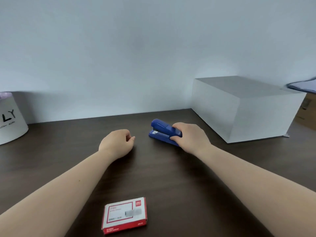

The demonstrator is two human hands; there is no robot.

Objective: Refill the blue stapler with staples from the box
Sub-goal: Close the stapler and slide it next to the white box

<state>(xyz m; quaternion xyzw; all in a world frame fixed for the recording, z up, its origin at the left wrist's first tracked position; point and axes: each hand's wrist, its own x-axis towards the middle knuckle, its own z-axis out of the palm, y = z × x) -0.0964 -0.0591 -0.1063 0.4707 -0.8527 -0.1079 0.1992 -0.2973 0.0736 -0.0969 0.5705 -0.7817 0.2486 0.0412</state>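
The blue stapler (pixel 161 131) lies closed on the dark wooden desk (pixel 171 177), its nose pointing to the far left. My right hand (pixel 189 137) grips its rear end, thumb on top and fingers around the side. My left hand (pixel 118 143) rests on the desk to the left of the stapler, fingers loosely curled and holding nothing. A red and white staple box (pixel 124 215) lies shut near the front edge of the desk, between my forearms.
A large white box (pixel 242 108) stands at the right against the wall, with blue papers (pixel 302 87) on its far corner. A white round container (pixel 11 120) with black letters sits at the far left.
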